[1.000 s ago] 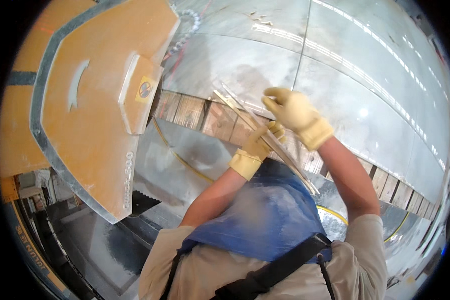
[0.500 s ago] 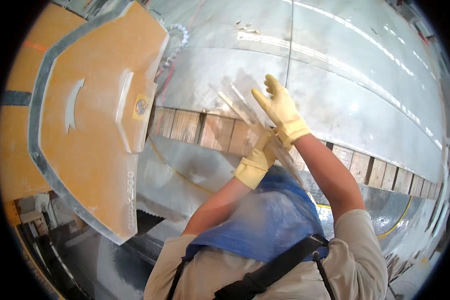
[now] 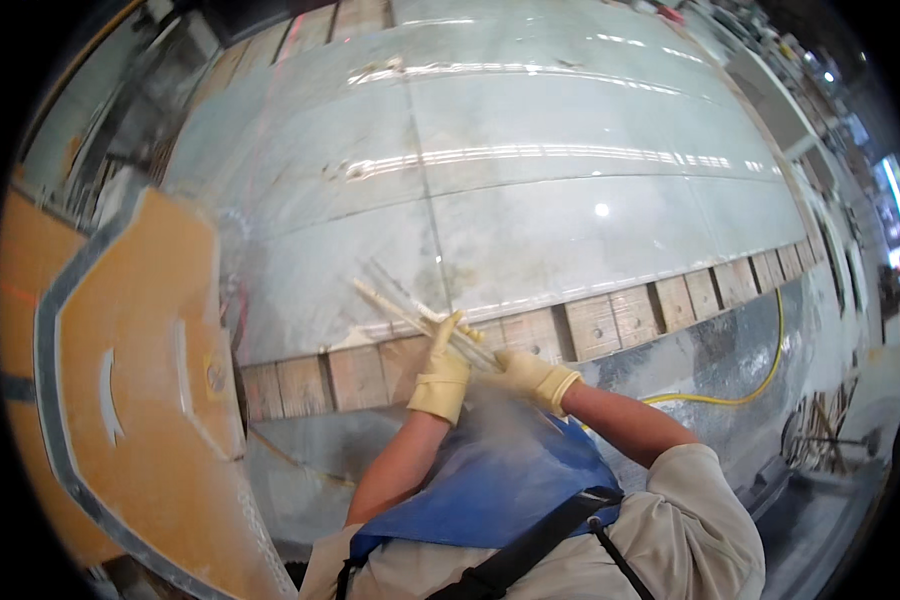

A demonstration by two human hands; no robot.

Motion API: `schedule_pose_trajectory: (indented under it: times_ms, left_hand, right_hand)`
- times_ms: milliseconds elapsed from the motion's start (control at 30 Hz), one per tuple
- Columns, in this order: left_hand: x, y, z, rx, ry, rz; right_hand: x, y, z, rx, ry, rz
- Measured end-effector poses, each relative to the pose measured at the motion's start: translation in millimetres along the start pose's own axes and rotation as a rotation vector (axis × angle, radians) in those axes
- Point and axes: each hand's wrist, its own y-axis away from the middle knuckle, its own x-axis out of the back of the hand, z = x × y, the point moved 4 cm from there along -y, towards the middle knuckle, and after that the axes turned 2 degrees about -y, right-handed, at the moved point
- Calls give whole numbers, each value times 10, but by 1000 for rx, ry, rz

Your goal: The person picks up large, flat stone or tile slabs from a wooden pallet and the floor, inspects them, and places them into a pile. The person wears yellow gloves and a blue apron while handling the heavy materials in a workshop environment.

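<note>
We record: pale strips (image 3: 402,312), slanting above the near edge of the pale slab (image 3: 570,235); left gloved hand (image 3: 446,368), fingers closed round them; right gloved hand (image 3: 535,378), at their near end, fingers obscured, grip we cannot tell.

Looks steeply down from the person's head through a wide fisheye lens, upright and unmirrored, with straight edges bent toward the margins. Faces forward over the blue apron (image 3: 435,508) to the pale slab (image 3: 610,118), near enough to set left hand (image 3: 443,368) and right hand (image 3: 536,380) about mid-view.
</note>
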Motion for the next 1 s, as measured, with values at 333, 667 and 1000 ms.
schedule_pose_trajectory:
  times_ms: [333,667,1000]
  left_hand:
    - [-984,-464,-762,128,18,-59]
    - [-1893,-921,-1445,160,-523,-161]
    - [-1160,-540,-1448,245,-400,78]
  right_hand:
    - [824,64,761,100,297,396]
    - [1701,-111,2022,174,52,486]
    - [3182,-884,3154,-51,24,652]
